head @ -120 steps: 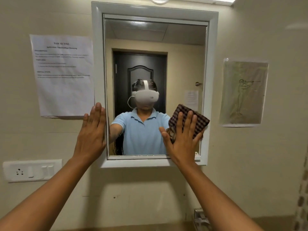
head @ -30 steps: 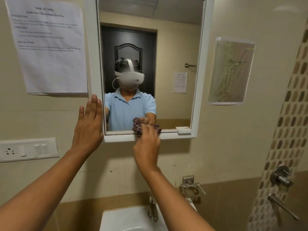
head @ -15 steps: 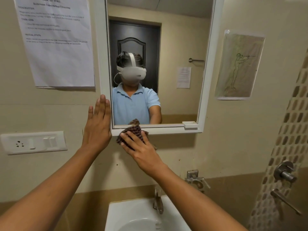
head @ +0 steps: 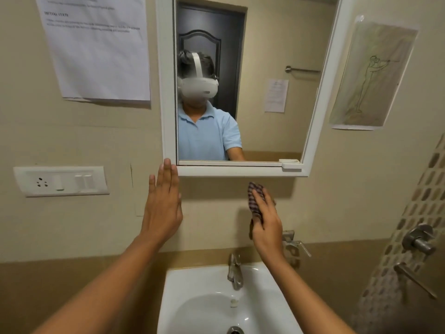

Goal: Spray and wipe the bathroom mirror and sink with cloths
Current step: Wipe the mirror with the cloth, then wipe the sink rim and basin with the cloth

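Gripping checked cloth [head: 255,201] (crumpled)

Your right hand [head: 266,225] holds the cloth [head: 255,201] below the mirror [head: 240,171], above the sink [head: 212,285], right of your left hand [head: 163,203].

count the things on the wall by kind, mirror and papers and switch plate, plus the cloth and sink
mirror: 1
papers on the wall: 2
switch plate: 1
checked cloth, in the right hand: 1
sink: 1
total: 6
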Motion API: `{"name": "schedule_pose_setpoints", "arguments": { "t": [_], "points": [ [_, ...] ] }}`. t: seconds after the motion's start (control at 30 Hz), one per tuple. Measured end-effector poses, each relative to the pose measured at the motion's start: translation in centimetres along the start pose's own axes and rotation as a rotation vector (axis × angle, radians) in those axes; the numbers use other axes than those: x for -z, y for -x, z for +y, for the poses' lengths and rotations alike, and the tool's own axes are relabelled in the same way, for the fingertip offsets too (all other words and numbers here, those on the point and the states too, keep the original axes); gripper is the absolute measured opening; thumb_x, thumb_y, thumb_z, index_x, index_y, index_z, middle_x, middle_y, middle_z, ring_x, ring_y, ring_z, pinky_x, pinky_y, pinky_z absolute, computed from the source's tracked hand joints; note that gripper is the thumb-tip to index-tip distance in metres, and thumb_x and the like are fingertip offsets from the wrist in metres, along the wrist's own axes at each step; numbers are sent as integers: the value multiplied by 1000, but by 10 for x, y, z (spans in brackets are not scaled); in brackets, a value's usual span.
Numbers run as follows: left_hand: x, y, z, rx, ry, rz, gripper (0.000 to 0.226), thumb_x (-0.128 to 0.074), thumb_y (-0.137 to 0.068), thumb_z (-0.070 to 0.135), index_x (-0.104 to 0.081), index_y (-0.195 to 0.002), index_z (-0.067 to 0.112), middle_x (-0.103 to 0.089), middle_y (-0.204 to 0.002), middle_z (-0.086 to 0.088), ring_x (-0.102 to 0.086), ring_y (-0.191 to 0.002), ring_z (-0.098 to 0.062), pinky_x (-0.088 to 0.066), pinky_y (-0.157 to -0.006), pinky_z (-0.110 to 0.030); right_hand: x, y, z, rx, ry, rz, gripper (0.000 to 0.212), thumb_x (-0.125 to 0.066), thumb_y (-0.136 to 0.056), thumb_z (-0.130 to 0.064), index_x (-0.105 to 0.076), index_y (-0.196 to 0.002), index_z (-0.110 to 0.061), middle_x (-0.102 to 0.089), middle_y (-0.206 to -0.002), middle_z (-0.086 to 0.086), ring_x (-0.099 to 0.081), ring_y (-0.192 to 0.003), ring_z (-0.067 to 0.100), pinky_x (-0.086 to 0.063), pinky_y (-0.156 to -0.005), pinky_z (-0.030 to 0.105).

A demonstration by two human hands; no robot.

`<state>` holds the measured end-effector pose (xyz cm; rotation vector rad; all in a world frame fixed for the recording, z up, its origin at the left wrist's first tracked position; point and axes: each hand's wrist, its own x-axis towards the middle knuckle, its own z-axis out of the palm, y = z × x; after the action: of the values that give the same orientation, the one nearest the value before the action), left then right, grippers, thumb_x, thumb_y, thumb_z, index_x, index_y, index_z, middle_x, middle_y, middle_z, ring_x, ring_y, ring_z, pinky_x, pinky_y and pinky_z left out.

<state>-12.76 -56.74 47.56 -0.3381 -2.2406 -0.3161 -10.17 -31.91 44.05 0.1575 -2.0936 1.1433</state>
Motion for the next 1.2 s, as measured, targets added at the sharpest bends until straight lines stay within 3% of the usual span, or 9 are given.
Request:
{"name": "schedule_pose_setpoints", "arguments": {
  "t": [0.17, 0.27, 0.5, 0.73, 0.83, 0.93, 1.07, 1.13, 1.2],
  "points": [
    [-46, 73, 6, 21, 22, -149, 65, -23, -94, 21, -2, -152, 1, 4, -161, -16, -3, -149, -30, -6, -119, -47, 3, 40, 42, -763, -706, 116, 37, -55, -93, -1, -59, -126, -14, -64, -126, 15, -62, -114, 33, -50, -100, 49],
    [-70, 114, 13, 6, 1, -238, 70, -32, -92, 18, -1, -152, 1, 3, -161, -16, -2, -149, -30, -6, -117, -46, 12, 70, 65, -1049, -1073, 123, 37, -61, -89, -16, -61, -123, -1, -71, -108, 20, -69, -96, 34, -59, -79, 42],
    [-116, 169, 40, -23, -44, -502, 76, -51, -83, 8, -15, -150, -3, -10, -159, -21, -17, -145, -37, -17, -117, -50, 18, 118, 117, -1202, -1005, 87, 63, -74, -73, -5, -52, -132, -1, -62, -116, 26, -65, -96, 37, -60, -69, 38],
    [-154, 202, 58, 3, -66, -668, 77, -51, -88, 9, -7, -151, -1, -2, -160, -18, -5, -149, -31, -6, -119, -46, 26, 132, 177, -1463, -948, 112, 37, -50, -86, -1, -59, -122, 3, -64, -112, 29, -64, -90, 39, -53, -81, 48],
    [-175, 210, 63, 21, -95, -731, 76, -50, -88, 11, -8, -150, -2, -1, -160, -18, -7, -149, -31, -3, -119, -44, 29, 125, 205, -1481, -962, 177, 30, -48, -89, -4, -63, -115, -1, -66, -110, 24, -63, -98, 39, -48, -97, 52],
    [-191, 218, 64, 43, -101, -751, 71, -40, -90, 11, -7, -152, 1, 2, -161, -15, -3, -149, -30, 1, -119, -42, 30, 110, 235, -1378, -861, 207, 43, -57, -84, -11, -61, -126, -5, -66, -122, 20, -64, -105, 35, -54, -90, 46],
    [-208, 224, 69, 102, -110, -776, 68, -35, -93, 15, -4, -153, 3, 3, -162, -13, 1, -150, -28, 6, -120, -40, 27, 93, 261, -1080, -455, 120, 33, -57, -93, -5, -62, -125, -13, -68, -101, 1, -64, -99, 25, -54, -87, 37],
    [-216, 226, 70, 116, -128, -789, 68, -29, -93, 20, -2, -153, 4, 4, -162, -13, 0, -150, -28, 7, -120, -39, 14, 94, 273, -872, -208, -29, 37, -58, -96, -12, -57, -132, -13, -67, -112, 3, -61, -108, 25, -50, -97, 40],
    [-222, 228, 71, 126, -143, -809, 69, -27, -92, 22, -1, -153, 5, 4, -162, -13, 1, -150, -28, 7, -120, -39, -5, 104, 291, -574, 214, -329, 46, -53, -97, -36, -53, -138, -14, -60, -130, 11, -53, -124, 30, -39, -108, 50]
  ]
}}
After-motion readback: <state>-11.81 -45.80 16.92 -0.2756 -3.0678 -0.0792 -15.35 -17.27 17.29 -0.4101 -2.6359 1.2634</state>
